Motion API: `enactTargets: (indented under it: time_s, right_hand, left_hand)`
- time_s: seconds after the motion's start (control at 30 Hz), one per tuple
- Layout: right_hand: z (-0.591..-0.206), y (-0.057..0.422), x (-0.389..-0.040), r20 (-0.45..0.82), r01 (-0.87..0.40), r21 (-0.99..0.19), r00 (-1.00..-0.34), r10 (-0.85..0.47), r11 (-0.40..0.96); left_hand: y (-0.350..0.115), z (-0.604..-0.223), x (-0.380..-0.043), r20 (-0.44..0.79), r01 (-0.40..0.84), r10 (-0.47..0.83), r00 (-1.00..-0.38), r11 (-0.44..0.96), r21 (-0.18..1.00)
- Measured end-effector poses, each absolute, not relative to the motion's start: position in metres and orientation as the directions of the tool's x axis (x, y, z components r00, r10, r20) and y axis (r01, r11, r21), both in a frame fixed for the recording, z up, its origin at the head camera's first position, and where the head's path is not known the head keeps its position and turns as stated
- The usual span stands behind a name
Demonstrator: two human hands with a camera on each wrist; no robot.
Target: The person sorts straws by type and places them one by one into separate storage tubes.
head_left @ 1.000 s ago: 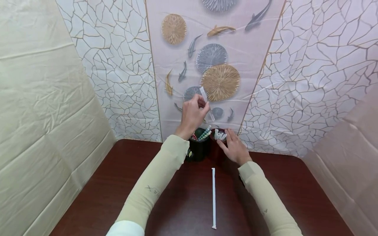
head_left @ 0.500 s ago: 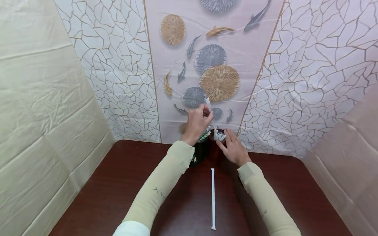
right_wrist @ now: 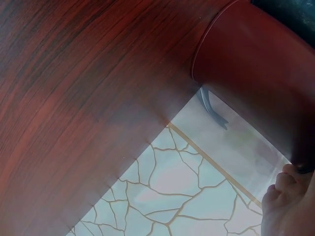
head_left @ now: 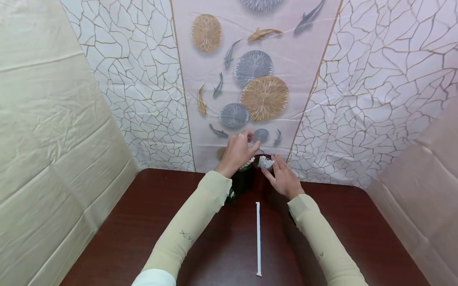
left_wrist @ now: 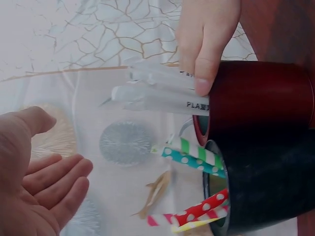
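Observation:
My left hand [head_left: 237, 151] is raised just above the two cups, and the left wrist view shows its fingers loosely bent with nothing between them. My right hand [head_left: 284, 178] holds the dark red cup [left_wrist: 263, 101] at its rim, thumb on the near side and fingers on the far side. White-wrapped straws [left_wrist: 157, 93] stick out of that cup, some with printed lettering. Beside it is a black cup [left_wrist: 266, 182] with several patterned paper straws [left_wrist: 197, 160], striped and dotted; my left hand partly hides it in the head view.
One white-wrapped straw [head_left: 259, 238] lies lengthwise on the dark red-brown table [head_left: 171, 214], between my forearms. Close behind the cups rises a patterned cloth backdrop [head_left: 264, 97]. Plain beige cloth walls [head_left: 53, 159] flank both sides.
My left hand has lowered a white-wrapped straw toward the red cup and let it go; the straw is no longer in its fingers. My right hand has stayed at the red cup.

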State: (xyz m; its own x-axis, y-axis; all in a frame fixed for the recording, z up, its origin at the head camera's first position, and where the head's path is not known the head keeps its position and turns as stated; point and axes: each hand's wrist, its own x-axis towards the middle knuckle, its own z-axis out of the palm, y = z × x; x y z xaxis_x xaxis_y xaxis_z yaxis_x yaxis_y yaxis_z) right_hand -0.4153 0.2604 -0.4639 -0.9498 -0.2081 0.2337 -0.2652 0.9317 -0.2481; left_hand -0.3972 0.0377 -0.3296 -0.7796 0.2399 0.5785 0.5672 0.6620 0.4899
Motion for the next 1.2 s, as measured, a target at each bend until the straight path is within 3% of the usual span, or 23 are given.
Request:
enactTargets:
  time_s: [0.4, 0.67, 1.2]
  right_hand:
    - [-0.464, 0.259, -0.414, 0.257, -0.285, -0.252, -0.941, -0.22, 0.925]
    - [-0.461, 0.26, -0.414, 0.257, -0.287, -0.254, -0.941, -0.221, 0.924]
    - [-0.46, 0.26, -0.413, 0.233, -0.276, -0.249, -0.947, -0.219, 0.928]
  left_hand:
    - [0.024, -0.325, -0.373, 0.57, 0.57, 0.275, -0.774, 0.696, 0.437]
    - [0.02, -0.33, -0.358, 0.446, 0.511, 0.322, -0.835, 0.752, 0.416]
    - [0.03, -0.396, -0.342, 0.216, 0.46, 0.406, -0.888, 0.78, 0.425]
